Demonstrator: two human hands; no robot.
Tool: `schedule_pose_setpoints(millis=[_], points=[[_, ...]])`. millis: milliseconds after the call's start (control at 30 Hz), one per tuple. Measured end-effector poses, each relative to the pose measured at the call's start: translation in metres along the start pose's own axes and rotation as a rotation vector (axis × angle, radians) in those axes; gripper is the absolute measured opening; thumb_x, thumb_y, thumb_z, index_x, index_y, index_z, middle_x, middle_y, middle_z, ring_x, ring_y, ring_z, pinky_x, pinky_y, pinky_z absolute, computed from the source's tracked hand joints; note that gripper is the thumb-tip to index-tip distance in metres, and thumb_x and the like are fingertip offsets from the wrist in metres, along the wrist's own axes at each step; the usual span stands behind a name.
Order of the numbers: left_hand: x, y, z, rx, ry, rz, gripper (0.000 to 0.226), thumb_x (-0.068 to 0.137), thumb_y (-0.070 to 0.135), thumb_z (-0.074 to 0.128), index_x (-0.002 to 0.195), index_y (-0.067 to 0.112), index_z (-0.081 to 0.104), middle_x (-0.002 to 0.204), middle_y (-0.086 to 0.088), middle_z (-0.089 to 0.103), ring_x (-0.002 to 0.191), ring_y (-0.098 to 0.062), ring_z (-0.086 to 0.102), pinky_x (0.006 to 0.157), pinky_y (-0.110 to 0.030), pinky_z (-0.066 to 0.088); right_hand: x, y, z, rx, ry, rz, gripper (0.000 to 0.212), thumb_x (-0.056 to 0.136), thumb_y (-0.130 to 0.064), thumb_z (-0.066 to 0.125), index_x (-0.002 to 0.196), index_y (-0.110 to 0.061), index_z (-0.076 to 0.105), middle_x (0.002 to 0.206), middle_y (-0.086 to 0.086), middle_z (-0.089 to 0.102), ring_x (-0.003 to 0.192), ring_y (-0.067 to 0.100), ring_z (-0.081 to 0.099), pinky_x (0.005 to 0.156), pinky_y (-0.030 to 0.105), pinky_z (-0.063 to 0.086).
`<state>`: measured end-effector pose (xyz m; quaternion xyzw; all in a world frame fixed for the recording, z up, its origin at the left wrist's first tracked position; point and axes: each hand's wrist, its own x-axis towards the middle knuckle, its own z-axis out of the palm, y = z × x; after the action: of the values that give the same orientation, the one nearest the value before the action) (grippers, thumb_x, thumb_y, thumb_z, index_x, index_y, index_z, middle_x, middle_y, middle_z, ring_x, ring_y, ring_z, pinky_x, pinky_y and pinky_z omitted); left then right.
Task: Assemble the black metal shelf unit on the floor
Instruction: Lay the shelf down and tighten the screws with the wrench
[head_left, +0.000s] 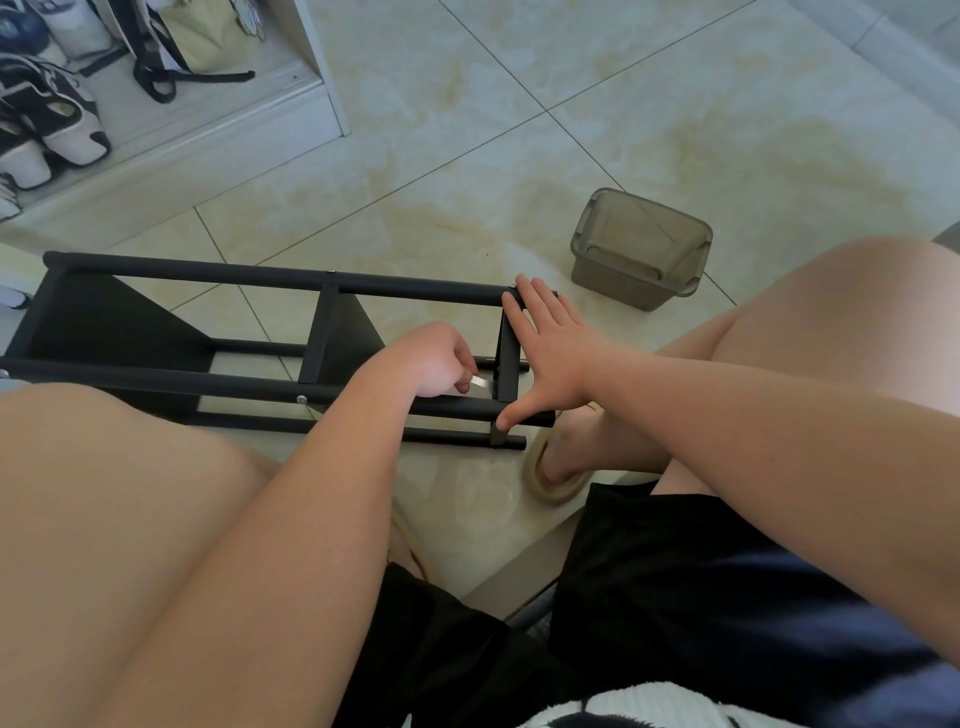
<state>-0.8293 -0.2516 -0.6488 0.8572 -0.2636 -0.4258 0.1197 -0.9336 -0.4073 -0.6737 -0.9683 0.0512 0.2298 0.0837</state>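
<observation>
Looking down in the head view, the shelf (260, 280) lies on its side on the floor (467, 156) just ahead of the knees, its long axis running from 9 to 3 o'clock. Both hands work at its 3 o'clock end, where the end bar (506, 358) crosses between the far and near rails. The right hand (550, 353) lies flat and spread on that bar. Its fingers are straight and point to 11 o'clock with their tips at the far rail, and the thumb reaches down to the near rail. It grasps nothing and seems to brace the frame. The left hand (439, 358) sits just on the 9 o'clock side of the bar, fingers curled, pinching a small silver tool (480, 383) whose tip points toward 3 o'clock at the bar. The joint it aims at is too dark to make out. I judge a fastener there needs turning. The left hand is the nearer to it, and the right would steady the frame. A box (639, 249) stands at 1 o'clock, well apart. A slipper (550, 483) lies at 6 o'clock, near the shelf's end.
</observation>
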Motion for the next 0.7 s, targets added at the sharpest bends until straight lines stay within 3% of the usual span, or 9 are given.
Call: schedule_pose_setpoints(millis=[200, 300, 400, 467, 567, 700], points=[[0.006, -0.003, 0.005, -0.175, 0.01, 0.046, 0.021, 0.093, 0.023, 0.063, 0.079, 0.039, 0.067, 0.094, 0.014, 0.067, 0.09, -0.01, 0.059, 0.083, -0.031, 0.044, 0.0, 0.0, -0.001, -0.001, 0.002, -0.006, 0.16, 0.049, -0.103, 0.05, 0.157, -0.009, -0.022, 0.162, 0.015, -0.032, 0.15, 0.03, -0.03, 0.123, 0.044, -0.014], [0.01, -0.002, 0.014, -0.373, 0.04, 0.008, 0.012, 0.094, 0.026, 0.064, 0.085, 0.031, 0.069, 0.101, 0.003, 0.071, 0.097, -0.015, 0.065, 0.09, -0.037, 0.052, -0.001, 0.0, -0.001, -0.006, 0.003, -0.007, 0.159, 0.051, -0.102, 0.051, 0.157, -0.008, -0.022, 0.162, 0.015, -0.032, 0.15, 0.03, -0.03, 0.122, 0.044, -0.014], [0.015, 0.002, 0.021, -0.571, 0.085, -0.087, 0.01, 0.094, 0.023, 0.067, 0.101, 0.018, 0.07, 0.093, -0.001, 0.073, 0.082, -0.007, 0.07, 0.084, -0.032, 0.056, -0.001, -0.001, -0.001, -0.01, 0.0, -0.005, 0.159, 0.052, -0.102, 0.052, 0.157, -0.008, -0.022, 0.162, 0.015, -0.032, 0.15, 0.03, -0.031, 0.123, 0.044, -0.014], [0.018, 0.006, 0.024, -0.612, 0.134, -0.141, 0.012, 0.091, 0.02, 0.07, 0.103, 0.018, 0.07, 0.086, 0.001, 0.074, 0.075, -0.005, 0.069, 0.084, -0.031, 0.054, -0.001, -0.001, -0.002, -0.007, -0.002, -0.002, 0.158, 0.052, -0.101, 0.053, 0.157, -0.009, -0.022, 0.162, 0.015, -0.032, 0.15, 0.03, -0.031, 0.123, 0.044, -0.014], [0.019, 0.012, 0.025, -0.611, 0.164, -0.204, 0.005, 0.09, 0.021, 0.07, 0.09, 0.022, 0.066, 0.095, -0.005, 0.075, 0.09, -0.017, 0.07, 0.09, -0.035, 0.051, -0.001, -0.002, -0.002, -0.004, -0.003, -0.002, 0.158, 0.052, -0.1, 0.054, 0.157, -0.008, -0.022, 0.162, 0.015, -0.032, 0.15, 0.03, -0.031, 0.123, 0.044, -0.014], [0.02, 0.019, 0.025, -0.616, 0.158, -0.249, 0.021, 0.095, 0.022, 0.064, 0.115, 0.017, 0.069, 0.102, -0.009, 0.073, 0.103, -0.026, 0.068, 0.09, -0.035, 0.05, -0.001, -0.001, -0.002, 0.0, -0.002, -0.005, 0.158, 0.053, -0.1, 0.055, 0.157, -0.009, -0.022, 0.162, 0.015, -0.032, 0.15, 0.03, -0.031, 0.122, 0.043, -0.015]])
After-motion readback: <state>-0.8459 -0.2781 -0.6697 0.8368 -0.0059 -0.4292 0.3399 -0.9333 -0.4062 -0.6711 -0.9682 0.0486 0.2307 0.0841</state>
